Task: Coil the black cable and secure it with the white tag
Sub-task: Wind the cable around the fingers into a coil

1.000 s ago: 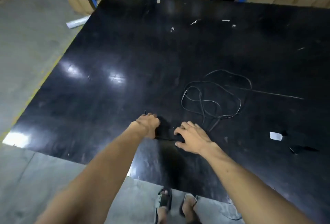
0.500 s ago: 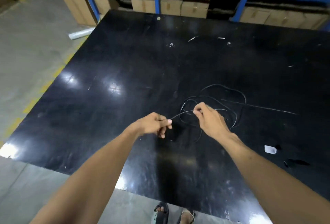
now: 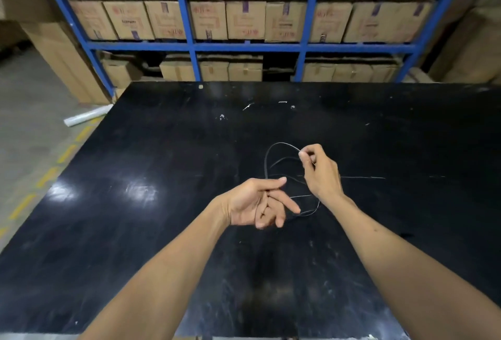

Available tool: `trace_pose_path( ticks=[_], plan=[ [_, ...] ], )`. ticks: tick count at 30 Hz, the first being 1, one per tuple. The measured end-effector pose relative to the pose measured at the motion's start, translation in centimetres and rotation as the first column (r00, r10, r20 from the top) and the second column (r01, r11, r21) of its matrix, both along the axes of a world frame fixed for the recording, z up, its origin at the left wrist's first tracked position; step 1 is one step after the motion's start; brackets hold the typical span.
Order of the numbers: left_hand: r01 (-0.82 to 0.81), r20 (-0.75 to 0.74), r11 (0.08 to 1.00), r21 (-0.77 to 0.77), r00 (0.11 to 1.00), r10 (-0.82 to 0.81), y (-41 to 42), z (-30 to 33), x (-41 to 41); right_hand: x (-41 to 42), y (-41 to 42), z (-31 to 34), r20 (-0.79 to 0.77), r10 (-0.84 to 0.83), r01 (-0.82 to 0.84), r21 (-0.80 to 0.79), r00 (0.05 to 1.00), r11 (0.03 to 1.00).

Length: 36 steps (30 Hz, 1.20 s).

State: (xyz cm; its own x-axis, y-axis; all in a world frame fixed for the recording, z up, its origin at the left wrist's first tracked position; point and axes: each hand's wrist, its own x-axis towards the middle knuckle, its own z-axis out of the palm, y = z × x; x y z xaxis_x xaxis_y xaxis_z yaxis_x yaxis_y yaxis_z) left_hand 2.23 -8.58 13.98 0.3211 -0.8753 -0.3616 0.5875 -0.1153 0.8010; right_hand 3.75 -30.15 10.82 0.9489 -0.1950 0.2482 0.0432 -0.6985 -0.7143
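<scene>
A thin black cable [image 3: 267,160] arches in a loop between my two hands above the black table [image 3: 135,204]. My left hand [image 3: 257,204], palm up, pinches the cable between thumb and fingers at the loop's lower end. Higher and to the right, my right hand [image 3: 320,168] pinches the cable at the loop's top. More strands hang and trail between the hands, and one end runs right along the table. The white tag is hidden behind my right forearm or out of sight.
Blue shelving [image 3: 189,46] packed with cardboard boxes [image 3: 244,19] stands just behind the table's far edge. Small white scraps [image 3: 248,106] lie on the far part of the table. A white roll [image 3: 86,117] lies on the concrete floor at the left.
Both hands went from the table surface to lifting the cable. The right hand has risen and drawn a loop upward from the left hand. The view tilted up, bringing in the shelves.
</scene>
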Motion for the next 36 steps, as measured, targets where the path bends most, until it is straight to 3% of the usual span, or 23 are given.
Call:
trace_pose_path(
  ticks=[4,8,16,18,20,22,25,28,31,36],
  plan=[
    [0.124,-0.024,0.989,-0.079,0.992,-0.126,-1.2,1.3,-0.8,-1.9,-0.4,0.0,0.016,0.052,-0.053,0.056,0.998,0.997],
    [0.084,-0.033,0.977,-0.194,0.995,-0.092,-2.3,2.0,-1.6,-3.2,-0.4,0.4,0.013,0.095,-0.096,0.122,0.995,0.988],
    [0.15,-0.001,0.966,-0.212,0.988,-0.153,-3.5,3.2,-2.2,-4.1,-2.3,0.8,-0.075,0.026,-0.017,0.123,0.997,0.992],
    [0.029,-0.001,0.941,-0.338,1.0,-0.031,-3.9,4.4,-1.7,-4.3,-3.0,0.5,-0.162,0.031,-0.011,0.124,0.986,0.992],
    [-0.252,-0.044,0.88,-0.404,0.966,0.256,-3.8,6.3,0.0,-5.3,-2.8,-0.2,-0.231,0.075,-0.058,0.081,0.97,0.995],
    [-0.523,-0.069,0.766,-0.375,0.839,0.539,-2.6,8.3,2.2,-6.7,-2.1,-0.5,-0.282,0.132,-0.103,0.113,0.95,0.988],
    [-0.668,-0.066,0.671,-0.323,0.723,0.688,0.5,9.7,4.9,-7.9,-3.2,0.4,-0.264,0.207,-0.178,0.13,0.942,0.975],
    [-0.628,-0.01,0.742,-0.235,0.765,0.644,2.8,9.2,5.9,-8.0,-6.2,4.1,-0.205,0.26,-0.261,0.022,0.944,0.965],
    [-0.492,0.061,0.868,-0.071,0.866,0.496,2.4,8.2,5.2,-7.2,-9.2,10.2,-0.097,0.198,-0.213,-0.183,0.975,0.96],
    [-0.036,0.059,0.994,0.108,0.998,0.03,-2.2,7.6,1.5,-4.2,-9.6,19.2,0.145,0.211,-0.177,-0.217,0.967,0.96]
  ],
)
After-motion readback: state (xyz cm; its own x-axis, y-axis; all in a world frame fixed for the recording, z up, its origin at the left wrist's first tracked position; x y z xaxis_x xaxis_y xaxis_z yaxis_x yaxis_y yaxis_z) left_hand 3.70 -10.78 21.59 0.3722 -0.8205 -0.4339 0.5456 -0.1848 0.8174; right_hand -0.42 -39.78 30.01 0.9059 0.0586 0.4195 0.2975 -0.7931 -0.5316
